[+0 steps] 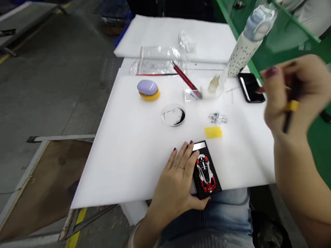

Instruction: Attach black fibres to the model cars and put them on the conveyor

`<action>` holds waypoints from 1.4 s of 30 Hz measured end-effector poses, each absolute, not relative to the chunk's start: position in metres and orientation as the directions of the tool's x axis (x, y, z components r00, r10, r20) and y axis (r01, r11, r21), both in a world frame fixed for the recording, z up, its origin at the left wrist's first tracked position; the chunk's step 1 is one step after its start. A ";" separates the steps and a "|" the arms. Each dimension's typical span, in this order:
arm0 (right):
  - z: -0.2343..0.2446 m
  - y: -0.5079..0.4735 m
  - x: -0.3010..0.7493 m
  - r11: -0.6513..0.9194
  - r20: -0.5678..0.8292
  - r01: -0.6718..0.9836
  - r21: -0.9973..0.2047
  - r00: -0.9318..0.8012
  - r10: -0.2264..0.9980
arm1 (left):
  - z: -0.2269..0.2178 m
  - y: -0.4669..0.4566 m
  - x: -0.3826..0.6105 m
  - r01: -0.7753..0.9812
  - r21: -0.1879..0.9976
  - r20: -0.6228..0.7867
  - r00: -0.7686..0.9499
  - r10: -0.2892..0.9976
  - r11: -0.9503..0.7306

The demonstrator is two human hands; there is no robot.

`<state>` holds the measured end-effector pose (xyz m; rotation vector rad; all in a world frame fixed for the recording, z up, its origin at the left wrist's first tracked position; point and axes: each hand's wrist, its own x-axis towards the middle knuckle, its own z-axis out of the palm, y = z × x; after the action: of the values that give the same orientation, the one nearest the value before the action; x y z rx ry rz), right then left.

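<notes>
Red, white and black toy car (206,173) on a black base (197,179), with a silver plate (199,146) at the far end. Lies slightly askew at the near edge of the white table (121,155), just beside the jeans-clad lap (222,212). On its left side, the left hand (178,182): grasping the base, thumb at the near end, other fingers stretched toward the silver plate, nails dark, a ring (181,167) on one finger.

To the right, raised in the air and well apart from the car, the right hand (297,89): fingers clenched around a black pen-like tool (293,105) with a yellow band, tip too blurred to tell.

Just beyond the base, a yellow strip (213,132), then black scribbled marks (217,118). Farther left, a shallow round dish (169,119), smeared black along the right. Past it, a lilac oval piece (147,86) atop an orange one (150,96).

Farther out, slim red tools (186,80) lying slantwise near a small bottle (213,84); behind, a clear plastic bag (160,62). To the right, a black phone (250,88) beside a tall dotted bottle (243,51). At the back, a crumpled white wad (185,40) on a white sheet (155,32).
</notes>
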<state>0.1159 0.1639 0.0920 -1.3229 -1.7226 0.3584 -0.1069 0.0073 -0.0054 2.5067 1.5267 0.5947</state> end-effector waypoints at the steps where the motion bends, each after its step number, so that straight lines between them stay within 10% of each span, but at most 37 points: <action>1: 0.099 0.179 0.109 0.443 0.581 0.666 -0.601 -0.016 0.813 | -0.005 0.007 -0.107 0.812 0.343 0.260 0.402 0.878 -0.473; 10: 0.091 0.244 0.095 0.493 0.558 0.711 -0.501 -0.170 0.812 | 0.004 0.007 -0.105 0.768 0.456 0.273 0.360 0.892 -0.449; 20: 0.077 0.188 0.140 0.334 0.289 0.184 -0.925 -0.232 0.929 | 0.003 0.012 -0.102 0.726 0.537 0.366 0.257 0.895 -0.428; 25: 0.045 0.182 0.136 0.139 0.062 0.320 -0.937 -0.239 0.969 | -0.003 0.013 -0.093 0.698 0.606 0.429 0.117 0.896 -0.381; 42: 0.022 0.171 0.109 -0.048 -0.045 0.460 -0.887 0.017 0.999 | -0.005 0.007 -0.098 0.650 0.697 0.333 0.079 0.940 -0.302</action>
<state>0.1091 0.1714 0.0222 -1.5943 -1.5247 0.9753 -0.0977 0.0074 -0.0055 1.9966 1.5749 1.0787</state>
